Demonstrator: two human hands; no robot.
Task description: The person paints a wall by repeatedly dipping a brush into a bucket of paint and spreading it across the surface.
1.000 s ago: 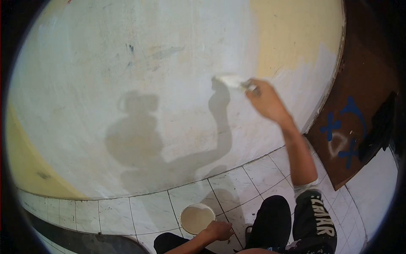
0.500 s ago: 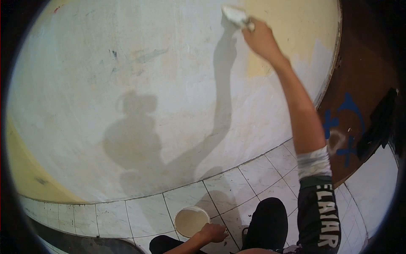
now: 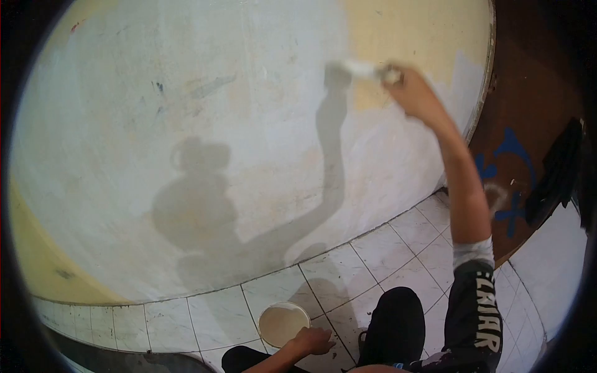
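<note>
A wide paintbrush (image 3: 360, 68) with whitish, motion-blurred bristles is in my right hand (image 3: 415, 93), its head pointing left against the wall (image 3: 267, 155). The bristles overlap the boundary between a pale, whitish area and a yellow patch (image 3: 404, 31). Low in the view, my left hand (image 3: 316, 340) is closed at the right rim of a small round bucket (image 3: 281, 323) of off-white paint. Whatever that hand grips, if anything, is hidden under its curled fingers. My arm's shadow runs up the wall to the brush.
White floor tiles (image 3: 348, 273) meet the wall along a curved line. To the right stands a brown panel (image 3: 528, 81) with blue marks and a dark cloth (image 3: 559, 168) hanging on it. My dark-clad knee (image 3: 395, 323) is right of the bucket. More yellow shows at lower left (image 3: 43, 255).
My right hand and the paintbrush have moved down and to the right along the wall. The left hand stays at the bucket.
</note>
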